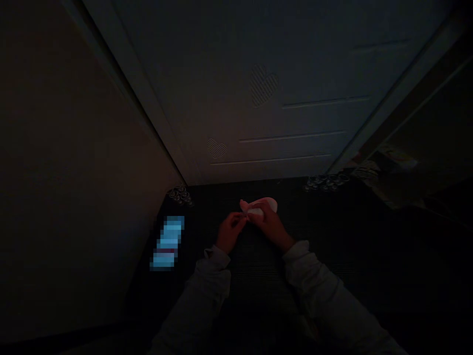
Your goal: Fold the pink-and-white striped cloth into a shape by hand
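At the centre of the frame, a small pale object (263, 207) is clamped in the fingers of the right hand (271, 224). The fingers of the left hand (228, 232) are drawn together just beside its left end. Contact cannot be told in the dark.

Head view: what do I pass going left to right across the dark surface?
First the blue screen → left hand → right hand, gripping a pale object → shiny cluster → dim clutter at the far right.
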A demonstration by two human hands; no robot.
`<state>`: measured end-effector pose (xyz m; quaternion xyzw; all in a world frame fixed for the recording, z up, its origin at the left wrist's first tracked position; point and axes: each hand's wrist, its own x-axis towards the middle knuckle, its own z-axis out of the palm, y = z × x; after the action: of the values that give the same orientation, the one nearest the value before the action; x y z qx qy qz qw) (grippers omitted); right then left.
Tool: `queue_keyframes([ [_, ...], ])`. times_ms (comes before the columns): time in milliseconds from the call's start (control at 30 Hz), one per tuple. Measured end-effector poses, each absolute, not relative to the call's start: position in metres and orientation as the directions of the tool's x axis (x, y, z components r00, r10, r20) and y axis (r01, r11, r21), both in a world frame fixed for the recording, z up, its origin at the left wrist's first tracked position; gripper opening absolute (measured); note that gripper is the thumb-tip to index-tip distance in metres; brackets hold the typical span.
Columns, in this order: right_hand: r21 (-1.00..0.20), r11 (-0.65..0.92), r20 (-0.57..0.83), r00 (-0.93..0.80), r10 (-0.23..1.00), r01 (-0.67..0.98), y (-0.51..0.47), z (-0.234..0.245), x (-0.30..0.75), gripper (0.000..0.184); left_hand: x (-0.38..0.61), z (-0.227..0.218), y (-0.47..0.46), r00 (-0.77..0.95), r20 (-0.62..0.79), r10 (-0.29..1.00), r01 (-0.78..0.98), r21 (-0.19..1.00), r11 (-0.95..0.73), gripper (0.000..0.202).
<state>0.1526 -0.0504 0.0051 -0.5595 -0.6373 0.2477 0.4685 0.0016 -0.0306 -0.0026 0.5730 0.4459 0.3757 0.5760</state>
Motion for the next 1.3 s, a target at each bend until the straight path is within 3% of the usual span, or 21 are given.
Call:
queue_keyframes([
  [1300,-0.857,0.257,0.327,0.087,0.941,0.446,-0.0509,-0.0005,0.1529,0.024,0.002,-0.0006,-0.0316,0.308,-0.087,0.948,0.071,0.995,0.069,0.026],
])
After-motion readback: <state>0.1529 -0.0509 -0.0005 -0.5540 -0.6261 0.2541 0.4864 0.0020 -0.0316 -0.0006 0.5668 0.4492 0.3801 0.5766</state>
